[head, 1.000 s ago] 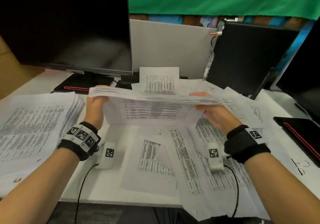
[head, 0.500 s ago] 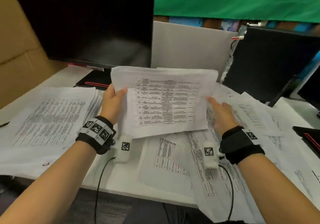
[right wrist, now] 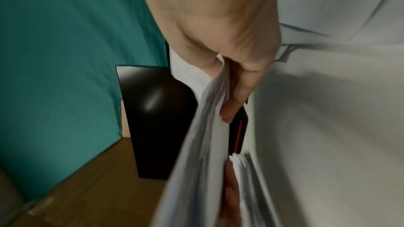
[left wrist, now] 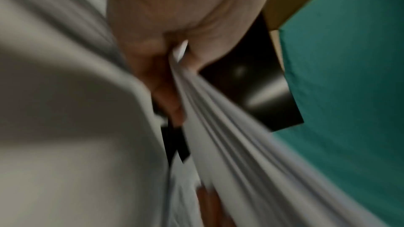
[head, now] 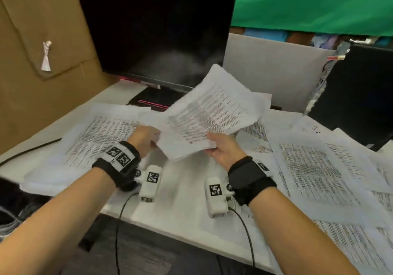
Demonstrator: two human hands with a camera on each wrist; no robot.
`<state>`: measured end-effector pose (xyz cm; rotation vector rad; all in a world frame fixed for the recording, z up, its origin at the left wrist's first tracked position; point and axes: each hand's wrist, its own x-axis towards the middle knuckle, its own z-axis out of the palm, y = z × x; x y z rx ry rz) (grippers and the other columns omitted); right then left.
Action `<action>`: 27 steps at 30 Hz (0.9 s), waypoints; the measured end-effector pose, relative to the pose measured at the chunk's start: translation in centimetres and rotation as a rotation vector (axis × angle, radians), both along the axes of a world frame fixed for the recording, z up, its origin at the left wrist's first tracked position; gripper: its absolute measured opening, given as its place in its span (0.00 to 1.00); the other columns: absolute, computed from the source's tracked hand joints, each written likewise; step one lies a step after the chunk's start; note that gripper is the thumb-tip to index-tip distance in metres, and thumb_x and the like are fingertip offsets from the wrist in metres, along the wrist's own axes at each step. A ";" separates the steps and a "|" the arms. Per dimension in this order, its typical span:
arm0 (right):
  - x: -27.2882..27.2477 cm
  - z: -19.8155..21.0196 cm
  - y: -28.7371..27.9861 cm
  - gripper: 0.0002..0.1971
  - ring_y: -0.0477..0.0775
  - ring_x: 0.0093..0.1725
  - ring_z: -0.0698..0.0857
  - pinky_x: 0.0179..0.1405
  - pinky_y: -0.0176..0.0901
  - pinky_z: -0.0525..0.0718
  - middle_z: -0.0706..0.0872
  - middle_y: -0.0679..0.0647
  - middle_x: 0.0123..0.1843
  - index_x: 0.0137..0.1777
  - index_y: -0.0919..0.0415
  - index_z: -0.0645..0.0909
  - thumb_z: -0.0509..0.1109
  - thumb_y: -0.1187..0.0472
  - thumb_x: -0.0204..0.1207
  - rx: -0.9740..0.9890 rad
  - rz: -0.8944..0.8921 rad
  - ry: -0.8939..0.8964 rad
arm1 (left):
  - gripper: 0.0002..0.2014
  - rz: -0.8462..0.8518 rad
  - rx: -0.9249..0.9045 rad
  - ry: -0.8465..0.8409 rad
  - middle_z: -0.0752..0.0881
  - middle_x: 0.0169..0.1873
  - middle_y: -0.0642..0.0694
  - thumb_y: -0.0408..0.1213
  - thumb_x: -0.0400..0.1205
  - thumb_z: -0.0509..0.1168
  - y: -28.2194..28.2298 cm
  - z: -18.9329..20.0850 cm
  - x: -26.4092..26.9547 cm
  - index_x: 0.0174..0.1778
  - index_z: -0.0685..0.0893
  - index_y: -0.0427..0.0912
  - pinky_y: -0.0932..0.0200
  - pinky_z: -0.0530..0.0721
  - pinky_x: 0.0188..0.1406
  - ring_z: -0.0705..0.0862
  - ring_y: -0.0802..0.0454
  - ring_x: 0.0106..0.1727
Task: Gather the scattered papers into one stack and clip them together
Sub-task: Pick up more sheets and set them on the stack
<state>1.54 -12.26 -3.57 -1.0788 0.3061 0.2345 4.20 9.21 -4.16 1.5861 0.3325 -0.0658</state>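
Note:
Both hands hold one bundle of printed papers point(head: 212, 113) in the air above the desk, tilted up toward the monitor. My left hand point(head: 146, 138) pinches its near left edge; the left wrist view shows thumb and fingers clamped on the sheet edges point(left wrist: 196, 96). My right hand point(head: 221, 149) grips the near right corner, thumb on top, and in the right wrist view fingers curl under the bundle point(right wrist: 210, 127). A thick stack of papers point(head: 100, 134) lies on the desk to the left. Loose printed sheets point(head: 314, 170) are scattered to the right.
A black monitor point(head: 157, 38) stands behind the papers on its base point(head: 148, 100). A cardboard wall point(head: 42, 62) rises at the left and a second dark screen point(head: 357, 87) at the right. A grey partition point(head: 272, 70) backs the white desk point(head: 182, 206).
The bundle has swung left and turned, its far end now pointing up and right. Both hands moved left with it and closer together; the view panned left toward the left stack.

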 end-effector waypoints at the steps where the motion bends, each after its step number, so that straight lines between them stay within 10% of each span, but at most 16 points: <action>1: 0.4 -0.6 0.0 0.11 0.59 0.47 0.88 0.31 0.47 0.91 0.88 0.60 0.50 0.58 0.64 0.81 0.63 0.77 0.82 -0.045 -0.025 0.012 | 0.07 -0.026 0.105 -0.020 0.80 0.42 0.38 0.28 0.80 0.61 1.7 0.4 -0.1 0.36 0.77 0.41 0.53 0.82 0.52 0.81 0.44 0.46; 3: 0.3 -1.5 -0.6 0.08 0.57 0.42 0.86 0.30 0.44 0.90 0.86 0.61 0.45 0.49 0.66 0.80 0.64 0.77 0.81 -0.109 -0.047 0.089 | 0.04 0.100 0.440 -0.084 0.82 0.44 0.34 0.33 0.77 0.63 6.6 1.7 0.6 0.43 0.81 0.36 0.52 0.81 0.51 0.81 0.40 0.49; 6: 0.2 -3.0 -1.9 0.04 0.58 0.40 0.85 0.35 0.47 0.90 0.85 0.62 0.43 0.49 0.68 0.79 0.64 0.74 0.83 -0.129 -0.079 0.175 | 0.25 0.312 0.845 0.149 0.76 0.67 0.29 0.38 0.81 0.63 14.0 2.1 1.0 0.72 0.69 0.30 0.43 0.74 0.67 0.76 0.31 0.67; 10: -0.1 -2.9 -2.5 0.09 0.67 0.54 0.87 0.57 0.61 0.84 0.87 0.68 0.57 0.62 0.71 0.78 0.60 0.71 0.86 -0.188 -0.089 0.121 | 0.22 0.087 0.928 0.412 0.76 0.68 0.25 0.38 0.87 0.55 18.6 0.1 0.2 0.69 0.74 0.23 0.43 0.72 0.69 0.74 0.30 0.70; 13: -0.2 -1.0 -2.8 0.10 0.60 0.46 0.87 0.49 0.57 0.87 0.87 0.62 0.50 0.64 0.69 0.77 0.61 0.70 0.86 -0.215 -0.080 0.085 | 0.20 0.009 0.982 0.429 0.77 0.68 0.32 0.42 0.86 0.55 18.1 -0.4 0.3 0.66 0.76 0.29 0.44 0.73 0.71 0.75 0.32 0.69; 19: -0.3 1.2 -1.6 0.24 0.56 0.52 0.87 0.40 0.42 0.85 0.87 0.59 0.57 0.77 0.70 0.72 0.65 0.57 0.86 -0.306 0.116 0.080 | 0.21 -0.105 0.679 0.381 0.65 0.79 0.40 0.41 0.88 0.54 12.2 -0.1 -0.9 0.76 0.69 0.37 0.48 0.64 0.76 0.65 0.41 0.78; 22: -0.7 0.5 0.2 0.21 0.56 0.53 0.88 0.43 0.40 0.88 0.86 0.60 0.63 0.74 0.71 0.75 0.63 0.59 0.87 -0.361 0.196 0.066 | 0.10 -0.092 0.414 0.402 0.75 0.58 0.37 0.39 0.86 0.56 10.2 0.2 -1.0 0.57 0.78 0.38 0.46 0.72 0.58 0.77 0.39 0.58; 24: -0.9 -0.7 1.7 0.20 0.60 0.58 0.88 0.55 0.52 0.89 0.85 0.62 0.67 0.75 0.69 0.74 0.63 0.62 0.86 -0.357 0.218 0.061 | 0.10 -0.069 0.379 0.387 0.73 0.51 0.40 0.40 0.86 0.56 10.3 1.1 -1.2 0.46 0.78 0.39 0.42 0.74 0.57 0.78 0.37 0.48; 27: -0.7 -2.2 3.1 0.21 0.62 0.68 0.83 0.72 0.60 0.79 0.83 0.62 0.71 0.76 0.68 0.74 0.65 0.60 0.86 -0.382 0.307 0.060 | 0.16 -0.068 0.398 0.379 0.72 0.63 0.39 0.45 0.87 0.55 10.3 2.4 -1.3 0.64 0.79 0.39 0.34 0.65 0.71 0.74 0.37 0.63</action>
